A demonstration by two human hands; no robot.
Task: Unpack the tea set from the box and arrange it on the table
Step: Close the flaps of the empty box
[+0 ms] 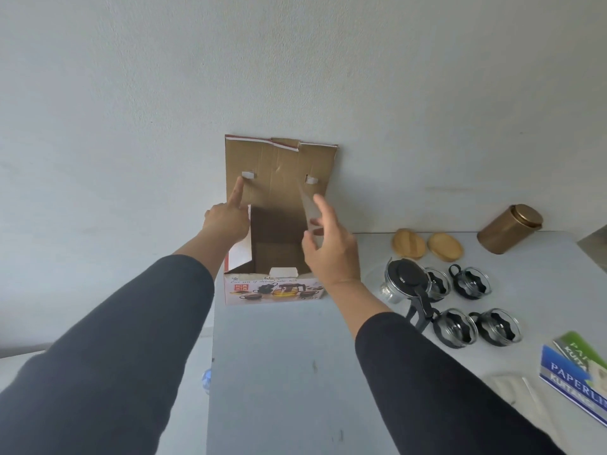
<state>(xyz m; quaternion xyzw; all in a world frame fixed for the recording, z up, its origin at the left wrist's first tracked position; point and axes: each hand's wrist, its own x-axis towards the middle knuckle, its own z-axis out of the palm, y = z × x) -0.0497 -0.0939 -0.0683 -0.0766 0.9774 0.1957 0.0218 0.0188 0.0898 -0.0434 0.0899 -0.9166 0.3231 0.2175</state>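
A printed cardboard box (pixel 274 290) stands open at the table's far left corner, its big lid flap (pixel 281 169) upright against the wall. Inside I see only bare cardboard. My left hand (pixel 228 218) is at the box's left side, index finger stretched up onto the lid flap. My right hand (pixel 330 247) hovers over the box's right side, fingers spread, holding nothing. To the right a glass teapot (pixel 405 285) with a black lid stands on the table, with several glass cups (pixel 471 282) in black holders around it.
Two oval wooden coasters (pixel 427 246) and a bronze canister (pixel 509 229) stand at the back right by the wall. Blue and green packets (pixel 574 372) and a white cloth (pixel 512 389) lie at the right front edge. The grey table (pixel 279 372) ends just left of the box.
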